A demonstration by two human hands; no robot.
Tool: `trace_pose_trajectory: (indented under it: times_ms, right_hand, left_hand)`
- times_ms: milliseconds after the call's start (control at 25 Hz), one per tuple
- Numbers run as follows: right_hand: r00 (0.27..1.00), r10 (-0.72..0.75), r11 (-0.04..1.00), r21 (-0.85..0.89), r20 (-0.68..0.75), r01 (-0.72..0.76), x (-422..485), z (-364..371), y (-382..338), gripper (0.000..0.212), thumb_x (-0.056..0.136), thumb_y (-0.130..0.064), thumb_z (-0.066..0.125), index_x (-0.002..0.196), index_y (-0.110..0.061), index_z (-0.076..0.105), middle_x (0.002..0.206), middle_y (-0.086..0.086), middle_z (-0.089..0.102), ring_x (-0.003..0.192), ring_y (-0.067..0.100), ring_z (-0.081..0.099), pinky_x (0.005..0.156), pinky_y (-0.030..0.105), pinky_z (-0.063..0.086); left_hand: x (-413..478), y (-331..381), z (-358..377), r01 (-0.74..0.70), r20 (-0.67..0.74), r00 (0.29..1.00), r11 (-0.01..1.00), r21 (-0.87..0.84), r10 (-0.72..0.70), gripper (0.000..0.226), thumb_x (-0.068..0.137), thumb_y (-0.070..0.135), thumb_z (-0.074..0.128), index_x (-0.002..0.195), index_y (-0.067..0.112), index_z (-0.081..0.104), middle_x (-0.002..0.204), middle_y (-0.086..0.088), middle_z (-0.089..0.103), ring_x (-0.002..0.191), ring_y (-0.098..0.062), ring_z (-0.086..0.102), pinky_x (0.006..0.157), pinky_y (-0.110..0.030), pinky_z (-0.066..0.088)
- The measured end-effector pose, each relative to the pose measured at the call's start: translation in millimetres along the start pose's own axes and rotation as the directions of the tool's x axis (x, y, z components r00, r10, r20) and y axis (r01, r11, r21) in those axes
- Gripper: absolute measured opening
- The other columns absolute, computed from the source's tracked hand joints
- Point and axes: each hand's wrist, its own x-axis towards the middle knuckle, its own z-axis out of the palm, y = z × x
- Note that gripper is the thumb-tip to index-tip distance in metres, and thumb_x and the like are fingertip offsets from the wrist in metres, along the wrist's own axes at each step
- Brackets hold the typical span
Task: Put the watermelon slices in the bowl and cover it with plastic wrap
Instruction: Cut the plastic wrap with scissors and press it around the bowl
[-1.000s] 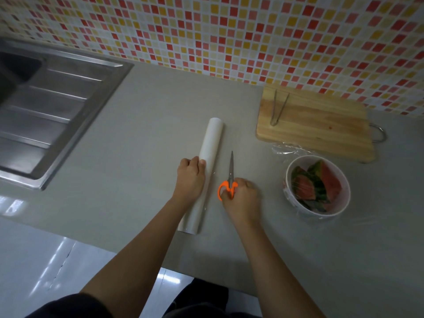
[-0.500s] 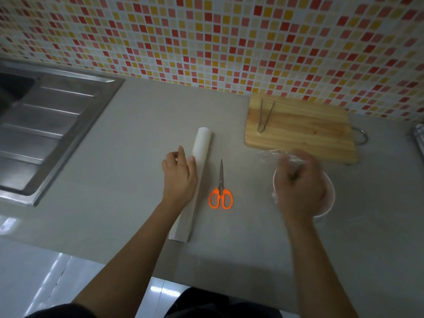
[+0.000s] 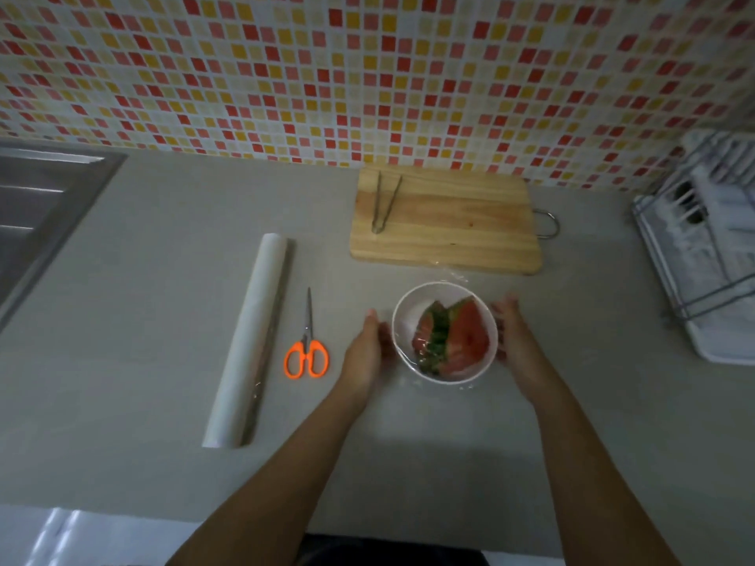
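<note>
A white bowl stands on the grey counter and holds watermelon slices, red flesh with green rind. Clear plastic wrap lies over the bowl, with loose film showing at its far edge. My left hand presses against the bowl's left side and my right hand against its right side. Whether the fingers pinch the film I cannot tell. The plastic wrap roll lies to the left, untouched.
Orange-handled scissors lie between the roll and the bowl. A wooden cutting board with metal tongs sits behind the bowl. A steel sink is at far left, a dish rack at far right.
My left hand has left the roll and my right hand has left the scissors. Both hands have moved to the sides of the bowl. The camera view shifted right.
</note>
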Motion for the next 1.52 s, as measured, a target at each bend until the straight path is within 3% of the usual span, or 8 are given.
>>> trace_pose_trajectory:
  times_ms: [120, 280, 480, 640, 880, 1080, 1320, 1520]
  right_hand:
    - [0.984, 0.150, 0.988, 0.020, 0.099, -0.153, -4.2, -7.4, 23.0, 0.081, 0.060, -0.092, 0.018, 0.072, -0.036, 0.076, 0.079, 0.000, 0.076, 0.078, 0.015, 0.072, 0.068, 0.028, 0.057]
    - [0.989, 0.128, 0.981, -0.153, 0.074, -0.116, 11.9, -9.6, 16.1, 0.094, 0.052, -0.095, 0.014, 0.070, -0.027, 0.075, 0.068, 0.003, 0.074, 0.078, 0.023, 0.069, 0.081, 0.036, 0.052]
    - [0.986, 0.105, 0.969, 0.211, 0.130, -0.131, 27.2, -5.4, 13.5, 0.044, 0.087, -0.051, 0.048, 0.074, -0.014, 0.067, 0.074, 0.008, 0.068, 0.072, 0.025, 0.064, 0.075, 0.037, 0.051]
    - [0.997, 0.064, 0.932, 0.354, 0.052, -0.078, 29.8, -0.7, 10.7, 0.023, 0.095, -0.025, 0.046, 0.081, -0.009, 0.054, 0.079, 0.017, 0.049, 0.071, 0.026, 0.051, 0.068, 0.032, 0.043]
    - [0.932, 0.132, 0.935, 0.271, 0.337, -0.230, 30.9, -12.4, -5.1, 0.054, 0.090, -0.055, 0.038, 0.081, -0.017, 0.074, 0.074, 0.005, 0.071, 0.070, 0.020, 0.066, 0.062, 0.026, 0.051]
    - [0.973, 0.118, 0.968, 0.194, 0.196, -0.156, 41.5, -3.3, -11.9, 0.032, 0.093, -0.032, 0.049, 0.075, -0.015, 0.069, 0.059, -0.002, 0.068, 0.061, 0.016, 0.061, 0.060, 0.026, 0.049]
    - [0.978, 0.179, 0.901, 0.382, 0.107, -0.207, 43.1, 5.0, -1.5, 0.040, 0.098, -0.034, 0.035, 0.077, -0.015, 0.062, 0.058, -0.002, 0.068, 0.065, 0.017, 0.058, 0.058, 0.029, 0.043]
    - [0.934, 0.119, 0.922, 0.311, 0.336, -0.230, 40.3, -9.6, -6.1, 0.067, 0.087, -0.066, 0.032, 0.072, -0.017, 0.075, 0.065, 0.001, 0.072, 0.063, 0.017, 0.069, 0.058, 0.024, 0.054]
  left_hand:
    - [18.4, 15.6, -1.0, -0.036, 0.082, 0.996, 0.998, 0.050, 0.032, 0.059, 0.100, 0.049, 0.024, 0.101, 0.009, 0.068, 0.087, -0.010, 0.072, 0.075, -0.017, 0.069, 0.066, -0.022, 0.054]
    - [34.1, 25.4, 0.5, -0.073, 0.183, 0.983, 0.974, 0.214, 0.033, 0.054, 0.100, 0.046, 0.029, 0.095, 0.014, 0.073, 0.092, -0.011, 0.073, 0.090, -0.025, 0.067, 0.088, -0.035, 0.048]
    - [37.6, 11.9, -1.1, -0.187, 0.173, 0.971, 0.973, 0.136, 0.162, 0.026, 0.092, 0.029, 0.053, 0.088, 0.013, 0.073, 0.080, -0.002, 0.075, 0.076, -0.017, 0.070, 0.065, -0.024, 0.054]
    - [39.0, 15.7, -1.8, -0.159, -0.077, 0.980, 0.959, 0.233, 0.181, 0.028, 0.099, 0.028, 0.045, 0.092, 0.004, 0.059, 0.086, -0.014, 0.062, 0.081, -0.025, 0.057, 0.082, -0.045, 0.050]
    - [20.0, 21.7, 0.7, -0.138, 0.082, 0.990, 0.910, 0.390, 0.115, 0.042, 0.096, 0.043, 0.043, 0.087, 0.014, 0.071, 0.084, -0.004, 0.072, 0.080, -0.018, 0.065, 0.077, -0.029, 0.050]
    - [20.7, 26.0, 6.3, -0.162, 0.104, 0.985, 0.948, 0.275, 0.139, 0.030, 0.098, 0.025, 0.046, 0.075, 0.011, 0.060, 0.071, -0.009, 0.057, 0.066, -0.020, 0.051, 0.064, -0.030, 0.043]
    - [29.1, 12.1, 0.4, -0.105, -0.271, 0.940, 0.932, 0.347, 0.207, 0.031, 0.102, 0.030, 0.029, 0.090, 0.007, 0.047, 0.083, -0.014, 0.058, 0.070, -0.026, 0.055, 0.066, -0.033, 0.044]
    - [24.9, 19.0, -3.5, -0.093, -0.144, 0.978, 0.937, 0.337, 0.149, 0.071, 0.092, 0.065, 0.020, 0.071, 0.026, 0.075, 0.080, -0.003, 0.073, 0.088, -0.025, 0.066, 0.085, -0.039, 0.050]
